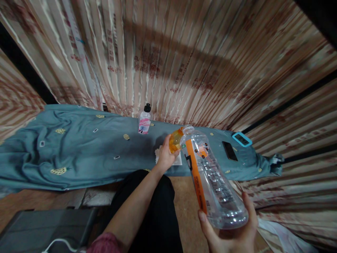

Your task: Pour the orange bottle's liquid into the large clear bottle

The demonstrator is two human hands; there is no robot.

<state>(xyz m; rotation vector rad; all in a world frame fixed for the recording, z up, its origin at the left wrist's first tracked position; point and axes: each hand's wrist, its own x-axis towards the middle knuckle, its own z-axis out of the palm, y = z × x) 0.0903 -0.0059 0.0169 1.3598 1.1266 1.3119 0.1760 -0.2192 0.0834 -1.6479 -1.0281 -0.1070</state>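
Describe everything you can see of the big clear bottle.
The big clear bottle looks like plastic, with a ridged side, a long orange strip and an orange print. No cap can be made out on its neck. It is tilted, neck end away from the camera, base in the right hand. The neck shows beside the amber container in the left hand; whether they touch is unclear.

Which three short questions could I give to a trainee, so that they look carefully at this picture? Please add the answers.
1. True or false: the right hand holds the large clear bottle near its base.
2. Choose one. The cap of the pink-labelled bottle is: A) white, B) black, C) orange.
3. What does the left hand hold?

Key: 1. True. 2. B. 3. A translucent amber container.
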